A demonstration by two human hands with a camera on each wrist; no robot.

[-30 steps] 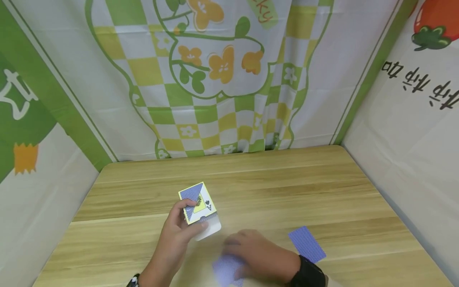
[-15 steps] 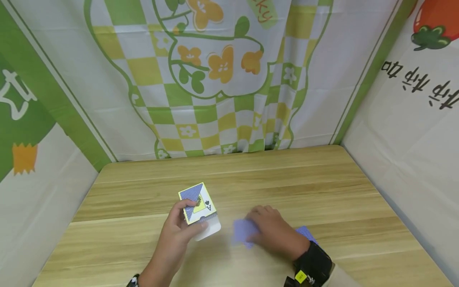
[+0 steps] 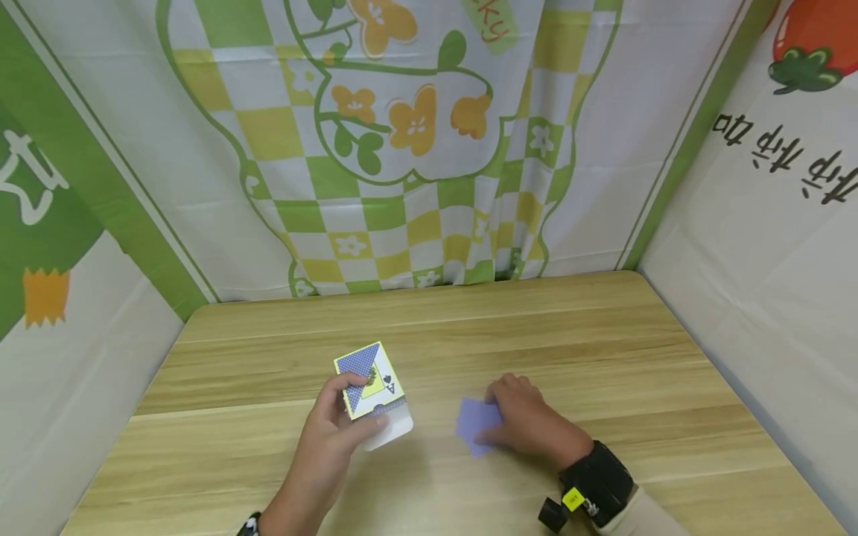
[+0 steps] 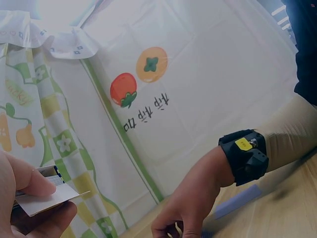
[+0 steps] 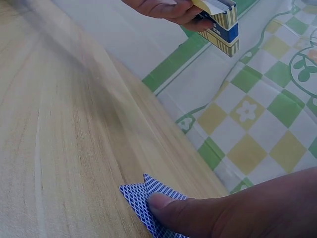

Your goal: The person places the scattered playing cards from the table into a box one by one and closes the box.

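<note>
In the head view my left hand [image 3: 330, 439] grips a playing card box [image 3: 392, 365] with blue checks and an ace of spades printed on it. Its white flap [image 3: 397, 426] stands open toward me, the thumb on it. To the right, low over the table, my right hand [image 3: 526, 417] pinches several blue-backed playing cards [image 3: 474, 423], slightly fanned. The right wrist view shows the thumb [image 5: 183, 210] lying on the patterned card backs [image 5: 136, 196]. Another blue card [image 4: 238, 201] lies on the table beyond the right hand in the left wrist view; the right arm hides it in the head view.
The wooden table [image 3: 268, 350] ends at hanging cloths: a green-and-yellow checked one [image 3: 402, 231] behind and white ones at both sides. A black wrist camera strap [image 3: 596, 484] sits on the right wrist.
My right hand has swept the cards from near the front edge away from me and to the right; its arm now covers the loose card. The left hand and box stay in place.
</note>
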